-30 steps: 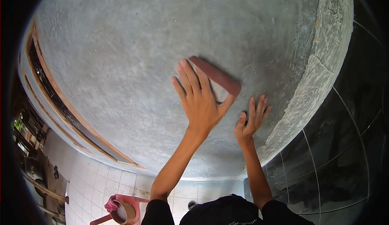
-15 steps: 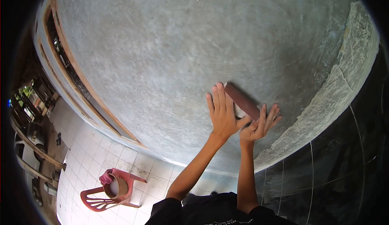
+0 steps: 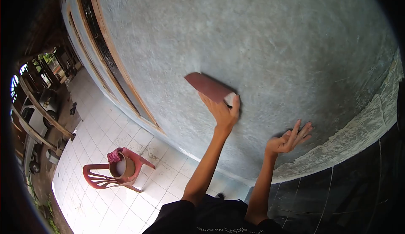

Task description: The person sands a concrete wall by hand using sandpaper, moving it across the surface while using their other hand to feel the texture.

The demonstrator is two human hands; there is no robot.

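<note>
A curled reddish-brown sheet of sandpaper is against the grey plastered wall, its pale back showing at the right end. My left hand grips it from below, the thumb by that right end and the other fingers partly hidden behind the sheet. Lower and to the right, my right hand is held close to the wall with its fingers apart and nothing in them.
On the white tiled floor, a red plastic chair holds a bucket with a pink cloth on its rim. Wooden window frames line the wall's left. Rough plaster borders dark tiles.
My left hand now holds the sandpaper, which has moved left and bent into a curl. My right hand has come away from it, lower and to the right. The view has shifted.
</note>
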